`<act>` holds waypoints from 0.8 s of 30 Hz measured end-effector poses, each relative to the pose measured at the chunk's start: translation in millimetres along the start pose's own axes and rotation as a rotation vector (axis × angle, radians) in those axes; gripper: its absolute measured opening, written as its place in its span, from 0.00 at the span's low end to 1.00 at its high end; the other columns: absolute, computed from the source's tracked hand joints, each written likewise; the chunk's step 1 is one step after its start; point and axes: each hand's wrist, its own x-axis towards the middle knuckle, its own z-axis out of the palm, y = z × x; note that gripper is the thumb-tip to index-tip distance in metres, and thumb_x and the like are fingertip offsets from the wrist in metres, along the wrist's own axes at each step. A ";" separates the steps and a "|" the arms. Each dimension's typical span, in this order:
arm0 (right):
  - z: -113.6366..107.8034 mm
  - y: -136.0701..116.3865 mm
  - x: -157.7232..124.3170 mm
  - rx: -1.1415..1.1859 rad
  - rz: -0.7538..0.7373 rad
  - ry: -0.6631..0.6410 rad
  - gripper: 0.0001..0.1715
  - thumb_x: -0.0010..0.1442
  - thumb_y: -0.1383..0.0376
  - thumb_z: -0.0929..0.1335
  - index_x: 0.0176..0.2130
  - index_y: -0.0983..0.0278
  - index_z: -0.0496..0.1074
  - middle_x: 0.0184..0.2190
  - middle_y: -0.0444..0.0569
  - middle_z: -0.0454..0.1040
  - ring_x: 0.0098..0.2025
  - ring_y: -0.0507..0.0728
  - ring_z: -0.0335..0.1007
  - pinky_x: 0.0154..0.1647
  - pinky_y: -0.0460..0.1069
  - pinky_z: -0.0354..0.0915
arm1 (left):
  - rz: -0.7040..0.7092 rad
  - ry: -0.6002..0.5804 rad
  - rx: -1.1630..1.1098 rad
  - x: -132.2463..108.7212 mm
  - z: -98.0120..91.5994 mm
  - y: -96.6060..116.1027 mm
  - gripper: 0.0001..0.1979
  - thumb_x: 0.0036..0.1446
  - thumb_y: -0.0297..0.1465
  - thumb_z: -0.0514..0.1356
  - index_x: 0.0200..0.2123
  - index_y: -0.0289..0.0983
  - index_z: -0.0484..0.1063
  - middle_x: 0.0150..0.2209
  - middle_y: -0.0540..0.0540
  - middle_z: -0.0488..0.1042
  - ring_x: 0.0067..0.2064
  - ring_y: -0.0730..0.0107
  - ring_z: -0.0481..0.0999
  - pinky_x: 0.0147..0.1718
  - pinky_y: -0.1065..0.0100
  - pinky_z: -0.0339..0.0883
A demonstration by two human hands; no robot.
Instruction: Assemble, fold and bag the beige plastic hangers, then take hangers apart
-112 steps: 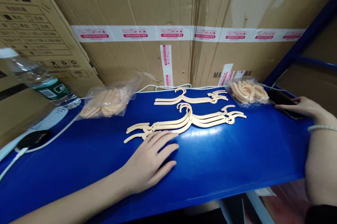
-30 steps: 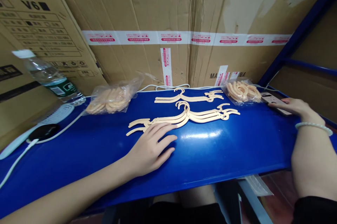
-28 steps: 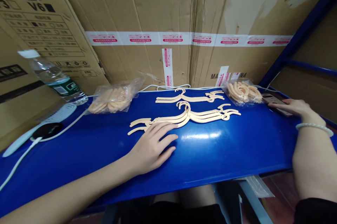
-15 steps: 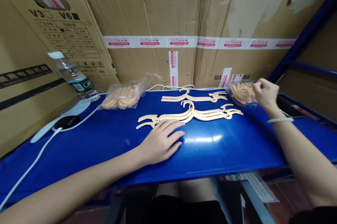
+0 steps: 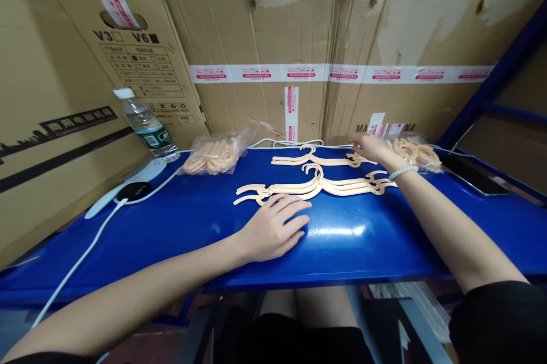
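My left hand [image 5: 277,230] lies palm down on the blue tabletop, fingers stretched out, at the near left edge of a stack of cream folding clothes hangers [image 5: 294,187]. Its fingertips partly cover the stack's left arm. Behind that stack is a smaller set of cream hangers [image 5: 294,160]. My right hand [image 5: 371,148] is stretched to the back right, by the right end of the smaller set. Its fingers are curled closed; whatever is in them is hidden. A clear bag of cream curved pieces [image 5: 416,153] lies beside my right wrist.
Another clear bag of cream pieces [image 5: 213,153] lies at the back left. Farther left are a water bottle [image 5: 154,133], a pale comb-like paddle [image 5: 128,184] and a black round device [image 5: 133,191] with a white cable. A phone [image 5: 472,175] lies right. Cardboard boxes [image 5: 256,107] wall the back.
My right hand has moved left, from beside the right bag to the right end of the back hangers. My left hand stays by the front stack. The view has shifted slightly.
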 end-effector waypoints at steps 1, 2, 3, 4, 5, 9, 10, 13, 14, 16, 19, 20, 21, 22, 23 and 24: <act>3.1 0.1 1.5 -0.019 -0.011 -0.012 0.14 0.61 0.65 0.66 0.45 0.61 0.79 0.43 0.55 0.81 0.45 0.63 0.75 0.42 0.52 0.67 | 0.000 0.000 -0.005 0.1 0.2 -0.1 0.11 0.66 0.29 0.56 0.48 0.34 0.75 0.56 0.37 0.76 0.57 0.54 0.73 0.56 0.53 0.66; 6.8 0.3 2.5 -0.039 -0.018 -0.021 0.14 0.62 0.64 0.67 0.45 0.61 0.79 0.43 0.56 0.81 0.45 0.63 0.75 0.43 0.52 0.67 | 0.002 0.000 -0.011 0.0 0.5 -0.1 0.11 0.66 0.29 0.56 0.48 0.34 0.75 0.56 0.37 0.76 0.57 0.54 0.73 0.56 0.53 0.66; 10.8 0.5 3.2 -0.059 -0.022 -0.029 0.15 0.62 0.64 0.67 0.46 0.61 0.80 0.43 0.56 0.81 0.46 0.64 0.76 0.44 0.52 0.67 | 0.004 0.001 -0.018 0.0 0.9 -0.2 0.11 0.65 0.28 0.57 0.48 0.34 0.75 0.56 0.38 0.76 0.57 0.54 0.73 0.56 0.53 0.66; 15.0 0.6 3.6 -0.079 -0.024 -0.037 0.15 0.63 0.63 0.67 0.47 0.61 0.80 0.43 0.57 0.81 0.45 0.64 0.76 0.44 0.52 0.68 | 0.007 0.001 -0.024 -0.1 1.2 -0.3 0.11 0.65 0.28 0.57 0.47 0.34 0.75 0.56 0.38 0.76 0.57 0.54 0.73 0.56 0.53 0.66; 19.2 0.5 3.8 -0.097 -0.028 -0.043 0.17 0.63 0.63 0.67 0.49 0.62 0.80 0.44 0.58 0.81 0.45 0.64 0.76 0.44 0.53 0.68 | 0.010 0.003 -0.029 -0.2 1.4 -0.3 0.10 0.65 0.28 0.57 0.47 0.34 0.75 0.56 0.38 0.76 0.57 0.54 0.73 0.56 0.53 0.67; 31.8 -1.2 4.1 -0.145 -0.067 -0.054 0.19 0.63 0.65 0.66 0.52 0.64 0.79 0.46 0.61 0.80 0.45 0.64 0.77 0.45 0.53 0.68 | 0.015 0.011 -0.044 -0.1 0.9 0.1 0.10 0.65 0.27 0.57 0.47 0.34 0.75 0.56 0.39 0.76 0.56 0.53 0.73 0.55 0.53 0.67; 33.5 -1.8 4.3 -0.149 -0.083 -0.047 0.19 0.64 0.66 0.66 0.52 0.63 0.79 0.46 0.61 0.80 0.45 0.64 0.77 0.45 0.52 0.68 | 0.017 0.009 -0.049 0.0 0.6 0.3 0.10 0.65 0.27 0.57 0.47 0.34 0.75 0.56 0.39 0.76 0.56 0.53 0.73 0.55 0.53 0.67; 35.9 -3.3 4.9 -0.146 -0.138 -0.009 0.19 0.64 0.67 0.65 0.50 0.64 0.80 0.46 0.60 0.80 0.46 0.63 0.76 0.45 0.52 0.67 | 0.024 0.007 -0.061 0.0 0.2 0.6 0.10 0.65 0.26 0.57 0.47 0.33 0.75 0.55 0.38 0.76 0.57 0.53 0.73 0.55 0.54 0.67; 36.0 -3.6 5.0 -0.139 -0.159 0.007 0.18 0.64 0.67 0.65 0.49 0.64 0.81 0.45 0.60 0.80 0.46 0.63 0.76 0.45 0.52 0.67 | 0.025 0.007 -0.064 -0.2 0.4 0.6 0.10 0.65 0.26 0.57 0.47 0.33 0.75 0.55 0.38 0.76 0.57 0.53 0.73 0.55 0.54 0.67; 35.1 -4.1 4.9 -0.116 -0.205 0.042 0.18 0.65 0.68 0.64 0.47 0.66 0.81 0.42 0.60 0.81 0.47 0.63 0.74 0.46 0.52 0.67 | 0.024 0.008 -0.072 -0.7 1.0 0.6 0.10 0.65 0.26 0.57 0.47 0.33 0.75 0.55 0.38 0.76 0.57 0.53 0.74 0.55 0.54 0.67; 28.5 -5.1 3.0 -0.072 -0.264 0.105 0.17 0.64 0.70 0.64 0.44 0.67 0.82 0.38 0.58 0.81 0.48 0.64 0.72 0.49 0.53 0.66 | 0.014 0.009 -0.093 -1.5 1.7 0.7 0.10 0.65 0.26 0.57 0.47 0.34 0.74 0.55 0.38 0.76 0.56 0.52 0.74 0.55 0.53 0.67; 24.6 -6.0 1.7 -0.058 -0.275 0.129 0.17 0.64 0.70 0.64 0.43 0.67 0.81 0.38 0.58 0.81 0.47 0.64 0.72 0.49 0.53 0.66 | 0.012 0.008 -0.106 -1.6 1.7 0.8 0.10 0.65 0.26 0.57 0.47 0.34 0.74 0.55 0.37 0.76 0.56 0.52 0.74 0.55 0.53 0.67; 19.6 -7.4 0.1 -0.048 -0.279 0.154 0.18 0.65 0.70 0.63 0.43 0.67 0.81 0.38 0.59 0.81 0.47 0.64 0.71 0.49 0.54 0.66 | 0.010 0.007 -0.124 -1.7 1.6 1.0 0.10 0.64 0.26 0.57 0.48 0.34 0.74 0.55 0.37 0.76 0.56 0.52 0.74 0.55 0.53 0.67; 13.9 -9.7 -2.0 -0.034 -0.278 0.187 0.19 0.66 0.69 0.62 0.43 0.67 0.81 0.39 0.59 0.81 0.47 0.64 0.71 0.49 0.55 0.67 | 0.005 0.004 -0.145 -1.7 1.2 1.2 0.11 0.64 0.26 0.57 0.48 0.34 0.74 0.55 0.37 0.76 0.56 0.52 0.74 0.55 0.53 0.67; 7.6 -13.0 -4.7 -0.007 -0.277 0.234 0.19 0.66 0.68 0.61 0.43 0.67 0.81 0.39 0.59 0.80 0.47 0.65 0.71 0.49 0.56 0.67 | -0.003 0.000 -0.172 -1.7 0.7 1.4 0.11 0.64 0.26 0.58 0.48 0.34 0.74 0.55 0.37 0.76 0.56 0.51 0.74 0.55 0.53 0.67; 1.0 -17.6 -8.1 0.039 -0.274 0.296 0.18 0.67 0.67 0.61 0.42 0.66 0.81 0.39 0.59 0.80 0.46 0.65 0.71 0.48 0.56 0.67 | -0.016 -0.004 -0.205 -1.5 0.0 1.5 0.11 0.64 0.26 0.58 0.49 0.34 0.73 0.55 0.37 0.76 0.56 0.51 0.74 0.56 0.52 0.66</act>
